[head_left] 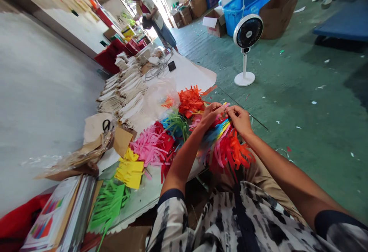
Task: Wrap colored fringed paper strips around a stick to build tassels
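My left hand (211,115) and my right hand (240,120) are close together above my lap, pinching the end of a narrow pink paper strip (223,108) between their fingertips. Below them, a bunch of fringed paper strips (227,148) in red, orange, pink, yellow and blue drapes over my knees. Its upper end is partly hidden by my hands. Piles of cut fringe lie on the table to my left: orange (191,101), pink (149,146), yellow (130,169) and green (107,206).
A white-topped table (189,73) holds bundled white paper tags (123,93), a black phone (171,66) and a tangled cable. Black-handled scissors (106,125) lie on brown paper at left. A pedestal fan (247,33) stands on the green floor; a person (152,16) stands beyond.
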Available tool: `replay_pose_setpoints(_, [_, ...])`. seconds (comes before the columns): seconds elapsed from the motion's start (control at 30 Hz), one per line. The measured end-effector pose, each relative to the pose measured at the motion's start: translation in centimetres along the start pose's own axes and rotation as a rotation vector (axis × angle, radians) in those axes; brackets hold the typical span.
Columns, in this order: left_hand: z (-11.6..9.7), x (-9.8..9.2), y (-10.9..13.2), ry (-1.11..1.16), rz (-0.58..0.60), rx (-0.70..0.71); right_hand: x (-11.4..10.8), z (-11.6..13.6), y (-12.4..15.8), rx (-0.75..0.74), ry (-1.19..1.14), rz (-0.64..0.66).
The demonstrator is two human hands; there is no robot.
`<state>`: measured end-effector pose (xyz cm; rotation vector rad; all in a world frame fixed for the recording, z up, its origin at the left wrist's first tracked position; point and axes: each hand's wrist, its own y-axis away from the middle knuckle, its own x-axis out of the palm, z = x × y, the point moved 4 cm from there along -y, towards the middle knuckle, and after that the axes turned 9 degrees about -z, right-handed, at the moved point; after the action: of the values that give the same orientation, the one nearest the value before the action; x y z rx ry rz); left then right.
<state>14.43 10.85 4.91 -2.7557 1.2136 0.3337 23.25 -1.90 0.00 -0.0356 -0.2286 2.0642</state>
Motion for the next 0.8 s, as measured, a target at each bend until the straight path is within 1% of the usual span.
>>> replay_pose_setpoints(0.07, [-0.1,-0.1,-0.1,-0.105,-0.054,0.075,0.0,-0.2,0.0,0.012,0.001,-0.004])
replay_pose_setpoints(0.13, [-0.1,-0.2,-0.2,-0.148,-0.099,0.109,0.0,-0.4,0.0,0.026,-0.006,-0.01])
replay_pose_setpoints(0.3, [0.1,-0.1,-0.6,-0.028,-0.156,0.115,0.0,-0.6,0.0,0.012,-0.01,-0.013])
replay_pose_setpoints(0.4, [0.2,0.1,-0.9,0.057,-0.13,0.122,-0.1,-0.7,0.0,0.002,-0.005,-0.019])
replay_pose_setpoints(0.5, [0.4,0.2,-1.3,0.051,-0.104,0.151,-0.1,-0.7,0.0,-0.004,-0.004,-0.016])
replay_pose_setpoints(0.6, [0.6,0.1,-1.5,-0.03,-0.119,0.202,-0.1,-0.6,0.0,-0.018,0.005,-0.016])
replay_pose_setpoints(0.67, [0.4,0.1,-1.3,-0.095,-0.136,0.246,-0.3,-0.5,0.0,-0.035,-0.001,-0.062])
replay_pose_setpoints(0.73, [-0.1,0.3,-0.9,-0.21,-0.149,0.29,-0.5,-0.5,-0.1,-0.051,-0.021,-0.112])
replay_pose_setpoints(0.77, [-0.4,0.4,-0.6,-0.293,-0.153,0.309,-0.6,-0.5,-0.1,-0.061,-0.023,-0.109])
replay_pose_setpoints(0.8, [-0.8,0.5,-0.2,-0.386,-0.157,0.324,-0.5,-0.5,-0.1,-0.064,-0.017,-0.078])
